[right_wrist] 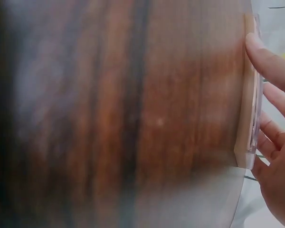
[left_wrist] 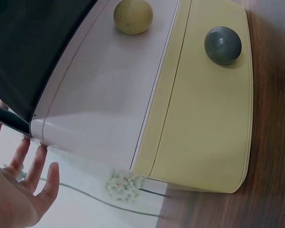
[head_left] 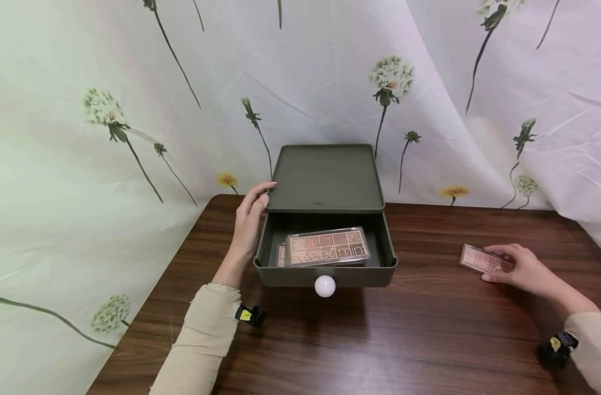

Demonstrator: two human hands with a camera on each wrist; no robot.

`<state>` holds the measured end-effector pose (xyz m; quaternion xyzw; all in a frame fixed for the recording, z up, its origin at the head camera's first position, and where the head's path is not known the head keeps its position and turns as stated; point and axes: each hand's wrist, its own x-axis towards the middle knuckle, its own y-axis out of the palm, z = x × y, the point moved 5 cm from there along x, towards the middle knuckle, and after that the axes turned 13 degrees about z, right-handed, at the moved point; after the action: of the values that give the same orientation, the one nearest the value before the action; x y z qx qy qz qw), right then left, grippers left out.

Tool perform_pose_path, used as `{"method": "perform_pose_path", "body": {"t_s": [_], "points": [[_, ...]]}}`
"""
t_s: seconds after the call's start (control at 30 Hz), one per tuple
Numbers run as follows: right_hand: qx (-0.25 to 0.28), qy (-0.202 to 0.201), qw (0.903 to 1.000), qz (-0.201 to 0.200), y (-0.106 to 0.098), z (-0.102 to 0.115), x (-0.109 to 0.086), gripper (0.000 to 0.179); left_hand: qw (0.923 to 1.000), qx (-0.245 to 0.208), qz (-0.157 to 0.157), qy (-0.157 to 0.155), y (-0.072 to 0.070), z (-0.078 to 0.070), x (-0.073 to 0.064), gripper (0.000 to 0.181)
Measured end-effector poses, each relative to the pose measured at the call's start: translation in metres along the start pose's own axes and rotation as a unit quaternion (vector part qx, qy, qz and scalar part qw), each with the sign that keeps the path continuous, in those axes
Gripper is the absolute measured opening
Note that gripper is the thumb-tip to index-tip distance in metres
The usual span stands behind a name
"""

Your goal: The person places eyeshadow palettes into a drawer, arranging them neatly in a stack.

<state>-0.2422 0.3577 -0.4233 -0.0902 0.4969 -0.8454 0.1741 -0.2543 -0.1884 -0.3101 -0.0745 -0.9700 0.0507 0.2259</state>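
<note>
A dark green desktop drawer unit (head_left: pixel 325 181) stands at the back of the table with its top drawer (head_left: pixel 374 277) pulled out. In that drawer lies an eyeshadow palette (head_left: pixel 327 247) under a clear lid, over at least one more palette (head_left: pixel 281 255). The left hand (head_left: pixel 248 219) rests its extended fingertips against the unit's left side, close to its top. To the right, the right hand (head_left: pixel 529 271) pinches another eyeshadow palette (head_left: pixel 480 260) by its right end, thumb at the near edge. The right wrist view shows this palette (right_wrist: pixel 249 95) edge-on.
A white knob (head_left: pixel 325 286) sticks out from the open drawer's front. Below it, the left wrist view shows a white drawer (left_wrist: pixel 104 80) with a yellow knob and a yellow drawer (left_wrist: pixel 204 118) with a dark knob. Flower-printed cloth (head_left: pixel 325 71) hangs behind the wooden table (head_left: pixel 429 340).
</note>
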Motion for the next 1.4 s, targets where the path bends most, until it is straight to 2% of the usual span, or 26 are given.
{"method": "perform_pose_path", "body": {"t_s": [0.17, 0.5, 0.73, 0.9, 1.1, 1.4], "points": [[-0.007, 0.020, 0.9996, 0.021, 0.001, -0.002, 0.003, 0.064, 1.0000, 0.004, 0.000, 0.000, 0.000, 0.000, 0.001, 0.040], [-0.022, -0.009, 0.9997, 0.001, -0.009, 0.016, 0.011, 0.057, 1.0000, 0.006, -0.006, -0.002, -0.003, 0.000, -0.001, 0.041], [0.004, 0.003, 0.9999, 0.013, -0.011, 0.034, 0.006, 0.062, 1.0000, 0.003, -0.003, 0.001, -0.003, 0.002, 0.000, 0.040], [-0.010, -0.018, 0.9996, -0.021, -0.016, 0.053, 0.001, 0.060, 1.0000, 0.001, -0.005, 0.003, -0.003, 0.002, 0.000, 0.040], [0.004, -0.024, 0.9983, -0.053, -0.022, 0.077, -0.010, 0.055, 0.9999, -0.008, -0.004, 0.005, -0.002, 0.002, 0.001, 0.039], [0.030, -0.082, 0.9887, -0.121, -0.030, 0.118, -0.021, 0.053, 0.9999, -0.007, -0.003, 0.009, 0.000, 0.001, 0.002, 0.039]]}}
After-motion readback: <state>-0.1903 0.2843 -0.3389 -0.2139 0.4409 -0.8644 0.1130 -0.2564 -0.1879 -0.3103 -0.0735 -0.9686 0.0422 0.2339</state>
